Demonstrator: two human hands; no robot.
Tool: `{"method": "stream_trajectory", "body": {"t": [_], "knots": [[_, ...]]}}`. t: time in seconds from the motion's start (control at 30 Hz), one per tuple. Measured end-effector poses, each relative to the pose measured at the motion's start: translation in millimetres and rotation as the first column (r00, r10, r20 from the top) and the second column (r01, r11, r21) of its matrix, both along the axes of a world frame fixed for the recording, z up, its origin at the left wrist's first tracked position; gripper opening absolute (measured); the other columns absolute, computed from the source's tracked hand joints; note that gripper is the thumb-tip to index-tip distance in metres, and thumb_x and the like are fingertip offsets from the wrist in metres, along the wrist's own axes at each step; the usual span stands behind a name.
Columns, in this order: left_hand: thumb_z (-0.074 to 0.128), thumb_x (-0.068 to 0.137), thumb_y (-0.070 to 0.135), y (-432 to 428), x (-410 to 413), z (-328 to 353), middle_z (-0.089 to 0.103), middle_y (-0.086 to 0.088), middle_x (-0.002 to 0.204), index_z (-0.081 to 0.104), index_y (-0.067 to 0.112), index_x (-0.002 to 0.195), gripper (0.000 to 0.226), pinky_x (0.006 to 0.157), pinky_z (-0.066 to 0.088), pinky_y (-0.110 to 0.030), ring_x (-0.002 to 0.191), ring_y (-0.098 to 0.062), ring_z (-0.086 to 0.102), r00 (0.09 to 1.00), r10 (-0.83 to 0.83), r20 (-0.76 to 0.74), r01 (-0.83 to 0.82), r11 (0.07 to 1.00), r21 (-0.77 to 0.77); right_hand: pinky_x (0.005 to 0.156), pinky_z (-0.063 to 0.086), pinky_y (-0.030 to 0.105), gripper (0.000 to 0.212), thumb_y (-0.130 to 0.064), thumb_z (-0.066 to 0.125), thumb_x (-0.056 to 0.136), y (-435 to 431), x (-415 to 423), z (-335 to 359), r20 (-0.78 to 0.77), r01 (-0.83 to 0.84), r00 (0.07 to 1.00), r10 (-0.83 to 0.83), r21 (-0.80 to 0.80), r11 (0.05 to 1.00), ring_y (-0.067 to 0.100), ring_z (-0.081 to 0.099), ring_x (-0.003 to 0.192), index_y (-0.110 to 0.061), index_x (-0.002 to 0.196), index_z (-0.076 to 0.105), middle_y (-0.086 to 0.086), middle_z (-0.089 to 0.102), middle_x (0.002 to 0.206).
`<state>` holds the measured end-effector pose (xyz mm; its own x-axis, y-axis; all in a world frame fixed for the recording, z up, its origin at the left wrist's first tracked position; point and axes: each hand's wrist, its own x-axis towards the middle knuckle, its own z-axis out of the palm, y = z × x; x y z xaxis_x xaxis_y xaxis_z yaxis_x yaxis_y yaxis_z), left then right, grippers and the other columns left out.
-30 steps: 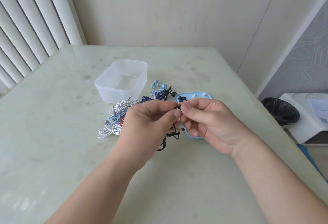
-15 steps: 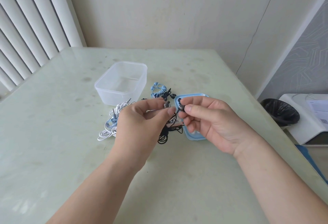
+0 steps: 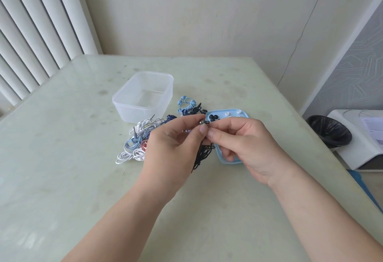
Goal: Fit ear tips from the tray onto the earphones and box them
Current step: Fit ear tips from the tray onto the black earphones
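While the grip of the left hand (image 3: 176, 145) holds the earbud (image 3: 201, 122) above the bench (image 3: 83, 168) and the right hand (image 3: 244, 143) pinches a black ear tip (image 3: 207, 122) against it, near the tray (image 3: 224, 109), the tip should go on square with a gentle twist.

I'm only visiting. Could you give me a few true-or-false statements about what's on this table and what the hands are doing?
1. The clear box holds earphones. False: it looks empty; the earphone pile lies beside it on the table.
2. The left hand and right hand meet at a small dark earbud. True.
3. The blue tray holds black and white ear tips. True.
4. The black cable is coiled inside the box. False: it dangles beneath the hands.
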<state>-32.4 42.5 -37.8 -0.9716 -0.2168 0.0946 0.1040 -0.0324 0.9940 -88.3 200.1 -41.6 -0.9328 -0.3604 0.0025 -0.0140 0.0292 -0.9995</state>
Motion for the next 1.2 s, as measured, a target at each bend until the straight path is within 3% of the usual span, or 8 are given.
{"method": "stream_trajectory", "body": {"t": [0.17,0.3,0.5,0.73,0.83,0.93,1.03,1.2], "knots": [[0.072,0.097,0.013,0,-2,-2,0.080,0.008,0.083,0.078,0.030,0.099,0.018,0.065,0.056,-0.022,0.079,-0.012,0.077,0.997,0.028,0.078,-0.030,0.999,0.022,0.044,0.036,0.027,0.010,-0.016,0.071,0.094,11,-10,7,0.036,0.244,0.970,-0.242,-0.083,0.966,0.019,0.047,0.053,-0.011,0.100,0.078,0.005,0.063,0.067],[0.072,0.096,0.011,0,-2,-4,0.079,0.006,0.083,0.076,0.028,0.107,0.020,0.080,0.061,-0.031,0.076,-0.015,0.077,0.994,0.032,0.106,-0.038,0.998,0.053,0.049,0.042,0.021,0.009,-0.017,0.070,0.094,21,-22,2,-0.165,0.446,0.892,-0.422,0.162,0.880,0.012,0.055,0.055,-0.022,0.092,0.078,-0.002,0.070,0.072],[0.071,0.096,0.010,1,-3,-3,0.079,0.003,0.083,0.079,0.023,0.097,0.016,0.076,0.061,-0.028,0.075,-0.018,0.077,0.995,0.017,0.094,-0.026,0.995,0.099,0.071,0.057,0.030,0.007,-0.021,0.072,0.088,-2,-49,-4,-0.413,0.393,0.901,-0.132,0.648,0.652,0.014,0.067,0.069,-0.021,0.083,0.076,-0.006,0.073,0.077],[0.067,0.099,0.007,-1,-2,3,0.079,0.005,0.079,0.077,0.022,0.092,0.020,0.069,0.057,-0.020,0.072,-0.015,0.076,0.997,-0.009,0.073,-0.002,0.987,0.160,0.056,0.043,0.028,0.017,-0.022,0.064,0.092,-17,-67,-8,-0.406,0.361,0.914,0.030,0.842,0.402,0.026,0.054,0.063,-0.014,0.079,0.071,0.003,0.063,0.072],[0.067,0.098,0.006,-1,-2,5,0.078,0.005,0.077,0.077,0.022,0.090,0.021,0.068,0.056,-0.019,0.072,-0.015,0.076,0.998,-0.015,0.066,0.003,0.983,0.182,0.065,0.054,0.031,0.014,-0.022,0.064,0.090,-16,-67,-5,-0.416,0.362,0.909,0.026,0.819,0.446,0.025,0.065,0.072,-0.021,0.079,0.071,-0.004,0.067,0.077],[0.067,0.098,0.006,-3,-2,5,0.078,0.004,0.079,0.076,0.019,0.095,0.016,0.071,0.058,-0.022,0.075,-0.018,0.077,0.998,-0.009,0.070,-0.006,0.976,0.217,0.060,0.053,0.027,0.010,-0.021,0.068,0.088,-9,-53,7,-0.475,0.417,0.874,-0.104,0.623,0.662,0.014,0.065,0.066,-0.024,0.080,0.071,-0.008,0.070,0.073],[0.068,0.098,0.008,-4,-3,4,0.079,0.002,0.084,0.073,0.017,0.107,0.014,0.077,0.061,-0.027,0.079,-0.019,0.078,0.996,0.000,0.086,-0.021,0.969,0.247,0.050,0.049,0.022,0.006,-0.008,0.075,0.087,-3,-29,22,-0.271,0.350,0.925,-0.268,0.328,0.878,0.011,0.066,0.056,-0.014,0.085,0.075,0.004,0.076,0.075],[0.069,0.097,0.006,-3,0,6,0.081,0.001,0.083,0.076,0.018,0.094,0.015,0.074,0.060,-0.023,0.081,-0.020,0.079,0.998,-0.007,0.057,-0.005,0.978,0.208,0.067,0.059,0.032,0.025,0.008,0.078,0.081,-10,-8,10,0.020,0.273,0.962,-0.273,-0.005,0.962,0.025,0.073,0.073,-0.002,0.103,0.074,0.022,0.076,0.093]]}}
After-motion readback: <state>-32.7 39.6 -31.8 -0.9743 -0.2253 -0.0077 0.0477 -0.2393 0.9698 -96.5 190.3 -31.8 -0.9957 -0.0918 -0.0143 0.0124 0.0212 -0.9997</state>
